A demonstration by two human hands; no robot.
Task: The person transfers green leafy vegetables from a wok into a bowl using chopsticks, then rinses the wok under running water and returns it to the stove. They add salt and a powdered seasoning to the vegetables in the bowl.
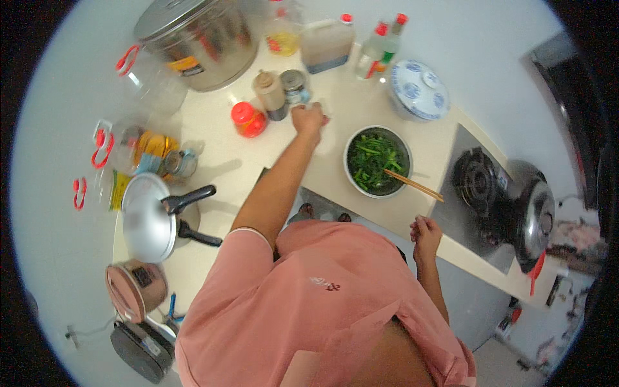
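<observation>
My left hand [309, 120] reaches over the counter beside a small glass jar [294, 86] with a metal lid. Its fingers are curled and blurred, and whether they grip anything is hidden. Just left of that jar stand a squeeze bottle [269, 94] of dark liquid and a red-lidded jar [248, 119]. A round metal pot [346, 167] holds cooked green leafy vegetables [372, 157]. Wooden chopsticks [415, 185] lean in it, their ends jutting over the rim. Near the counter's front edge, my right hand [426, 236] hangs with loosely bent fingers and nothing visible in them.
A lidded blue-and-white bowl [420, 92] and a gas hob [476, 181] with a black lidded pot [534, 222] are to the right. Bottles [379, 51] and a large steel pot [203, 48] line the back. Leftward are a pressure cooker [150, 217] and a rice cooker [138, 288].
</observation>
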